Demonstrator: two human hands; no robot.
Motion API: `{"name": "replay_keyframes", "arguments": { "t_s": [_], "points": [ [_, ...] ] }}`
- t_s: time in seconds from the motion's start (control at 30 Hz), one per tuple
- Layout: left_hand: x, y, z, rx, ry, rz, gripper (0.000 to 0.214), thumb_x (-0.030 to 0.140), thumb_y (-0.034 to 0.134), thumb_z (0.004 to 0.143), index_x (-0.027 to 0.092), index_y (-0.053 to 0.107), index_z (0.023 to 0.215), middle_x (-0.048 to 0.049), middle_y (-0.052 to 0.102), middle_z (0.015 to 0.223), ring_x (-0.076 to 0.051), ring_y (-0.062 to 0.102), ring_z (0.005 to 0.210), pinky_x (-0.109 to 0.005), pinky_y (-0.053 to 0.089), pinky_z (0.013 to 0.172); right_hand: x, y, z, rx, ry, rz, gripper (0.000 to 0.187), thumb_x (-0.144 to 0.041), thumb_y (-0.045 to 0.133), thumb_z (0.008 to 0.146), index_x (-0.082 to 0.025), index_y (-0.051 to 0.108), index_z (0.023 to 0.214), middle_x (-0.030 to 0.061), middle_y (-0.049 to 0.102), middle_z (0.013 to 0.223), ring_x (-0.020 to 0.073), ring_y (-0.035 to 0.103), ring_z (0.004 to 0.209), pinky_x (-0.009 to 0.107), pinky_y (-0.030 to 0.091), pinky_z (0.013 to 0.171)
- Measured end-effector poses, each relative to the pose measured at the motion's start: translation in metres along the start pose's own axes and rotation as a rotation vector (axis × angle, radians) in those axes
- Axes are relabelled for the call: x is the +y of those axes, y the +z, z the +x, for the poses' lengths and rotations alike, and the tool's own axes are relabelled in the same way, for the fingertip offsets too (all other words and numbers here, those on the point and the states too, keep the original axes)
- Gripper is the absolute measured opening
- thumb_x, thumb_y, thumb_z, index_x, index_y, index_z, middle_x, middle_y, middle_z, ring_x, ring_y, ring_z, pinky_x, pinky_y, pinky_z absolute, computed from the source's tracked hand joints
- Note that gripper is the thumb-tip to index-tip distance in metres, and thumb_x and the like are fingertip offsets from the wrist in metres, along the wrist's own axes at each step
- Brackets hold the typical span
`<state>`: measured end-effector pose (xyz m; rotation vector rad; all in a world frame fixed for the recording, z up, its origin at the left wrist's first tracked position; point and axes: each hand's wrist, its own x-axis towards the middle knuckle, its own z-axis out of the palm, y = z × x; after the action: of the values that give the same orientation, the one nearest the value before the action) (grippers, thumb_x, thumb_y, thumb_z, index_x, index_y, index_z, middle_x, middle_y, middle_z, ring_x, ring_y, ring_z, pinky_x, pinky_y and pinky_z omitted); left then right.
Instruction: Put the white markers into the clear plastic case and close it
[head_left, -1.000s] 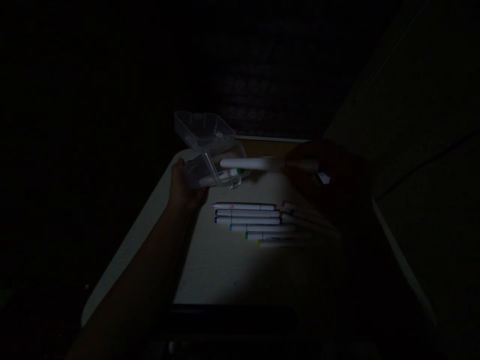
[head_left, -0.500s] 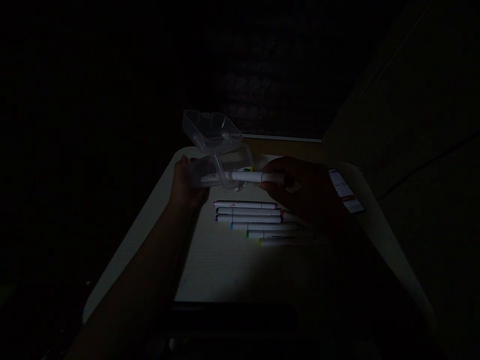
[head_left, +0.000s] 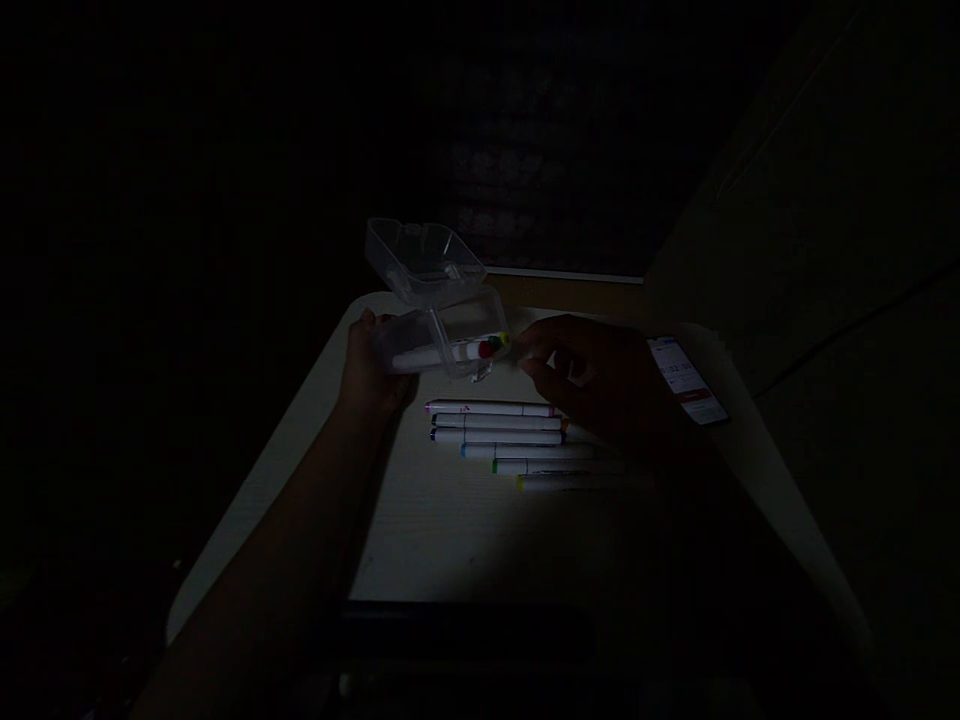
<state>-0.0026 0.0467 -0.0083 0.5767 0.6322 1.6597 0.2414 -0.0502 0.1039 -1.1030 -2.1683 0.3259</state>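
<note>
- The left hand is wrapped around the closed end of a clear plastic case and holds it on its side just above a pale table.
- The lid of the case stands open, tilted up and back from the case's top edge.
- A few stored markers lie lengthwise in the case. Their coloured ends (red, green and yellow) poke out of its mouth.
- The right hand sits just beside the case's mouth. Its fingers are loosely curled and parted, holding nothing, and its fingertips are close to the coloured ends. The dim light hides whether they touch.
- Six loose markers lie flat on the table just below the case. They are side by side in a stepped row, each white with a coloured tip.
- A small printed card lies on the table well to the far side of the right hand from the case.
- Everything beyond the table is too dark to make out.
</note>
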Motion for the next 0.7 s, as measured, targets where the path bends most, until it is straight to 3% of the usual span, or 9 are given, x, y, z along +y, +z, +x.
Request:
{"name": "replay_keyframes", "arguments": {
  "t_s": [0.13,0.47,0.57,0.7],
  "points": [
    [0.002,0.009,-0.003,0.119,0.012,-0.034,0.028,0.036,0.041,0.095,0.016,0.055,0.082,-0.0016,0.062,0.069,-0.012,0.058,0.062,-0.026,0.048,0.065,0.001,0.0,0.0,-0.015,-0.012,-0.017,0.021,-0.029,0.052,0.088,-0.018,0.066,0.098,0.0,0.068,0.084,0.0087,0.056,0.065,0.021,0.04,0.063],
    [0.0,0.003,0.0,0.114,0.026,0.004,0.024,0.039,0.048,0.089,0.018,0.057,0.081,-0.0027,0.063,0.075,-0.013,0.06,0.067,-0.026,0.049,0.068,0.005,-0.003,0.001,-0.092,0.036,-0.073,0.024,-0.03,0.049,0.089,-0.019,0.067,0.102,0.0002,0.069,0.082,0.011,0.059,0.07,0.023,0.04,0.065],
    [0.001,0.004,0.0,0.119,-0.007,-0.003,0.026,0.041,0.048,0.089,0.018,0.057,0.082,-0.0027,0.064,0.076,-0.013,0.06,0.067,-0.025,0.05,0.068,0.012,-0.003,-0.002,-0.252,0.083,-0.132,0.028,-0.033,0.049,0.09,-0.018,0.065,0.107,0.0022,0.071,0.086,0.0135,0.062,0.076,0.025,0.041,0.069],
    [0.003,0.005,-0.002,0.099,-0.016,-0.02,0.028,0.039,0.043,0.092,0.015,0.058,0.089,-0.0034,0.066,0.078,-0.013,0.059,0.069,-0.024,0.049,0.067,0.027,0.009,-0.007,-0.571,0.106,-0.234,0.034,-0.031,0.055,0.085,-0.015,0.061,0.115,0.01,0.069,0.107,0.021,0.064,0.092,0.031,0.045,0.077]
  ]
}}
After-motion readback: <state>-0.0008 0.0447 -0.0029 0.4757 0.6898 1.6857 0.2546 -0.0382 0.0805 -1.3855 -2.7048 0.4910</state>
